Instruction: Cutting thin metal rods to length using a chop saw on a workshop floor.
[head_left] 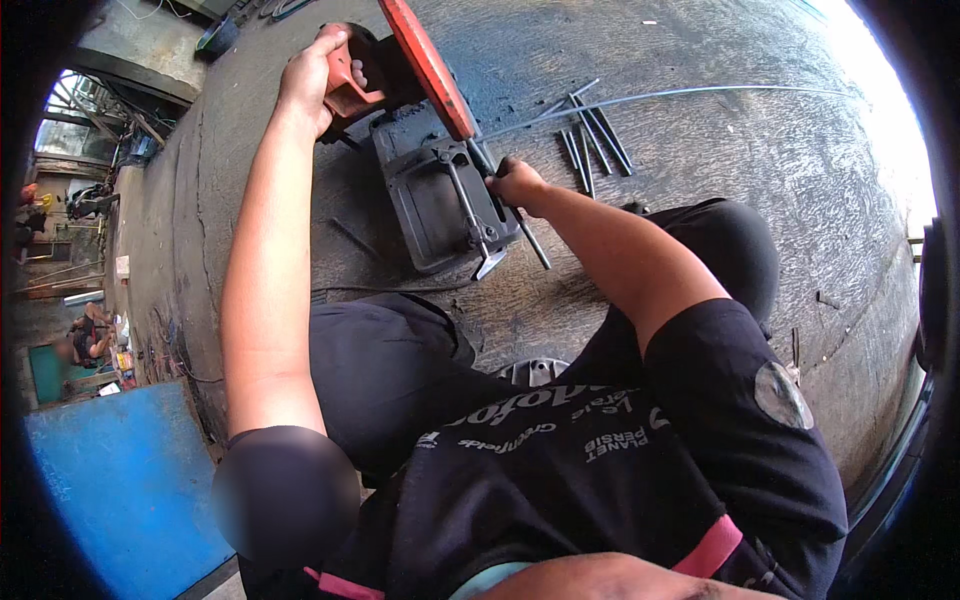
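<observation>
A cut-off saw with a red blade guard (432, 75) and a dark base (410, 215) sits on the floor in front of me. My left hand (308, 88) is wrapped round its red handle (343, 80), arm stretched forward. At the base's right side, my right hand (520, 188) is closed on a thin metal rod (536, 242), whose near end sticks out past the fingers toward me. The rod's far part passes by the lower end of the guard. A clamp screw (462, 195) with a metal handle lies along the base. The blade's contact with the rod is hidden.
Several short dark rods (597, 142) lie on the floor right of the saw, near a long thin rod (700, 92). A loose metal piece (352, 238) and a cable (400, 289) lie nearby. At left are a blue panel (130, 485) and another person (90, 338).
</observation>
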